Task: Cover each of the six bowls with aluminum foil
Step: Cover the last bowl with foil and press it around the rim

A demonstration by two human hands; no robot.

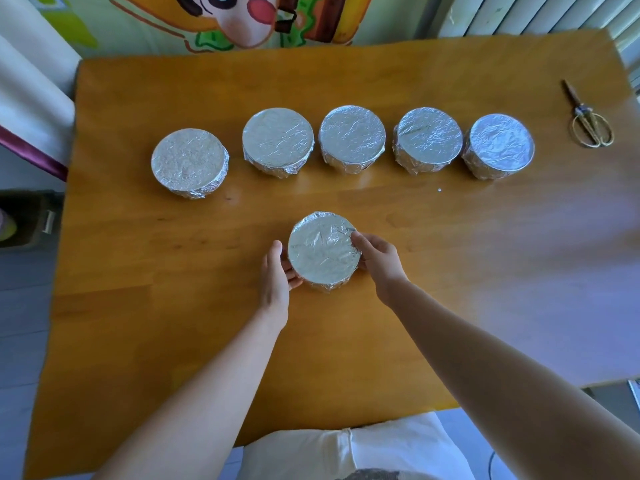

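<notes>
A foil-covered bowl stands near the middle of the wooden table. My left hand cups its left side, fingers curled under the rim. My right hand grips its right side, fingertips on the foil edge. Further back stands a row of foil-wrapped bowls: one at the left, then others, and the rightmost. Foil is tight over each top and crumpled down the sides.
Gold-handled scissors lie at the far right of the table. A tiny foil scrap sits in front of the right bowls. A dark bin stands off the left edge. A cartoon-printed wall rises behind the table.
</notes>
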